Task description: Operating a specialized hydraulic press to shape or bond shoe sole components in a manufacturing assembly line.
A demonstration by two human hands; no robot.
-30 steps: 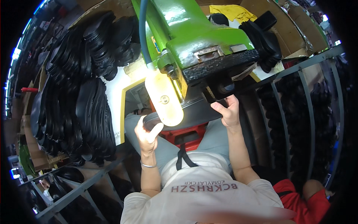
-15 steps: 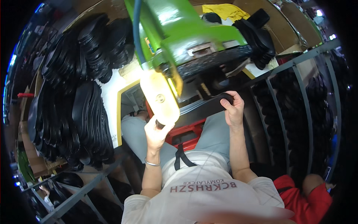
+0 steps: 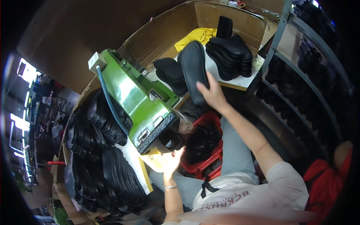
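Sole [image 3: 191,69] and right hand [image 3: 215,95] are now up beside the machine [image 3: 131,99], well apart from its head; half a second ago both hands were low, under that head, at either end of a black sole. The view has swung as well: the machine slants left of centre, and more of the red basket [image 3: 208,119] between the legs shows, with black scraps [image 3: 204,144] in it.

The right hand is closed on the sole's right edge near its lower end, thumb laid on the black face, the other fingers partly hidden at the edge. The sole leans lengthwise, broad end away from the person, between a small stack [image 3: 170,73] on its left and a taller stack [image 3: 230,54] on its right. Whether it touches the white surface [image 3: 240,83] or either stack, I cannot tell.

The left hand [image 3: 173,161] has parted from the right and is beside the lit lamp [image 3: 154,164], just below the machine's head. Its fingers are partly curled toward the head; glare and overlap hide whether they hold or touch anything.

Behind the stacks lies a yellow cloth [image 3: 197,37], within cardboard walls [image 3: 161,33].
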